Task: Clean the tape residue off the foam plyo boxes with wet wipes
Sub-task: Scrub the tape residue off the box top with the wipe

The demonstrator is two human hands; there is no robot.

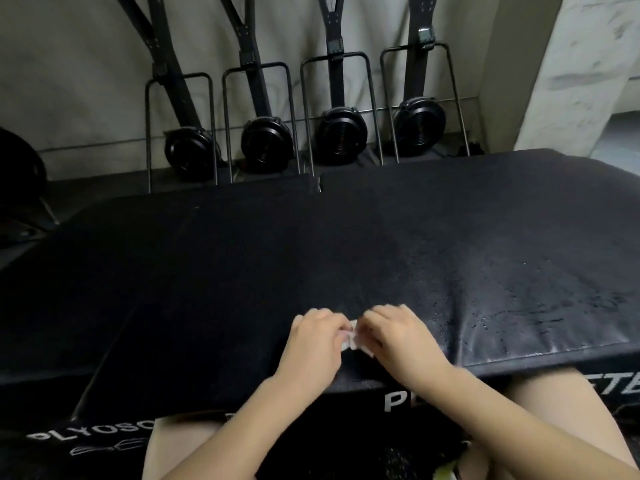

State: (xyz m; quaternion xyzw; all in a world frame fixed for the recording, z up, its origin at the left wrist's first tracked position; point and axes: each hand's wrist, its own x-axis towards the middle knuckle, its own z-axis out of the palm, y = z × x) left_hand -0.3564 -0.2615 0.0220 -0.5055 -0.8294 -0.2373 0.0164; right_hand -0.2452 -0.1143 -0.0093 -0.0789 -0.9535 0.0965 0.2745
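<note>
A large black foam plyo box (346, 244) fills the middle of the head view, its top shiny and wet on the right side. White lettering runs along its front face. Near the front edge, my left hand (315, 336) and my right hand (394, 336) meet, and both pinch a small white wet wipe (353, 336) between their fingertips. Most of the wipe is hidden by my fingers. A second black box (104, 341) sits lower at the left, also lettered in white.
Several upright rowing machines (266, 133) with black flywheels stand in a row against the pale wall behind the box. A dark round object (20, 168) sits at the far left. My bare knees show under the box's front edge.
</note>
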